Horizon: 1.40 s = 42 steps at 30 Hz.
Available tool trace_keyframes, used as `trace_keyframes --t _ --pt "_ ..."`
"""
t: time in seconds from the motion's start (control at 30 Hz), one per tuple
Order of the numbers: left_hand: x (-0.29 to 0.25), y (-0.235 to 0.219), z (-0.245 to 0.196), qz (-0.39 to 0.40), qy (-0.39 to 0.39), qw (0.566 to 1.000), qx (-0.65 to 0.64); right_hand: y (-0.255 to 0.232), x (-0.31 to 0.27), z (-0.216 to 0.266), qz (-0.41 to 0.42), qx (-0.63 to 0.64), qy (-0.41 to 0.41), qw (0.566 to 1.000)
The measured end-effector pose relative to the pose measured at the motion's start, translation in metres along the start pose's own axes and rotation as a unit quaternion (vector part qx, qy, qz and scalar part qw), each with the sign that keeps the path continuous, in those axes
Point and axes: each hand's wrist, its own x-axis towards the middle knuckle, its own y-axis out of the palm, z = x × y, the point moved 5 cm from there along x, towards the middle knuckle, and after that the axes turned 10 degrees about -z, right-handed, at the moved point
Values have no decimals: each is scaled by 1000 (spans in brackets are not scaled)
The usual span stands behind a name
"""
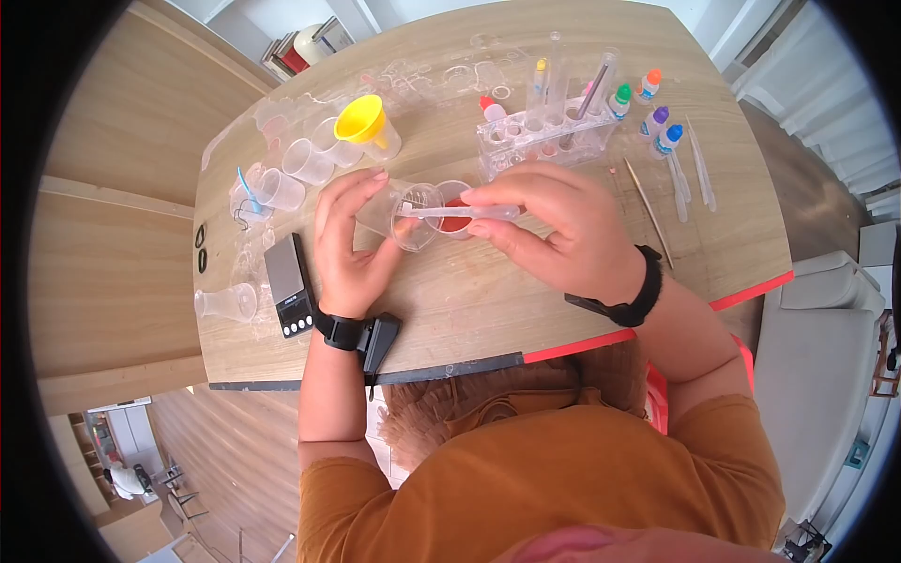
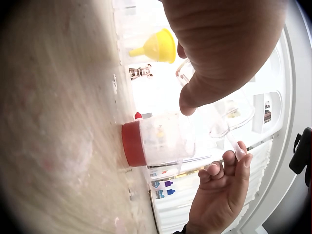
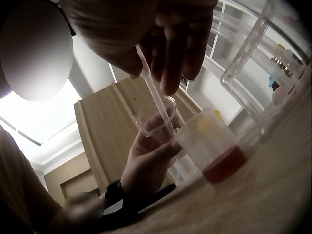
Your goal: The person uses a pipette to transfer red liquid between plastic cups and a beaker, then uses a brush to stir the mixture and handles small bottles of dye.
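Note:
In the head view my left hand (image 1: 349,246) holds a clear beaker (image 1: 414,242), tilted with its mouth toward the right. My right hand (image 1: 571,225) pinches a translucent plastic dropper (image 1: 503,213) between thumb and fingers. The dropper's thin end reaches inside the beaker, which also shows in the right wrist view. Just beyond the beaker, a plastic cup (image 3: 207,139) stands upright on the table, with red liquid (image 3: 225,165) in its bottom. From the left wrist, this red layer (image 2: 133,144) sits below the beaker.
A black scale (image 1: 289,281) and a lying flask (image 1: 227,302) are at left. Behind are several plastic cups (image 1: 307,161) and a yellow funnel (image 1: 361,119). A test tube rack (image 1: 507,141), dropper bottles (image 1: 668,141), spare droppers (image 1: 699,167) and a thin stick (image 1: 648,211) occupy the right.

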Motion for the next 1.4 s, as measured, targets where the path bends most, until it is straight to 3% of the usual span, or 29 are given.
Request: trace_keyframes --t 1.4 --pt "1 -2 2 -8 16 999 31 -8 4 2 -18 -12 -25 999"
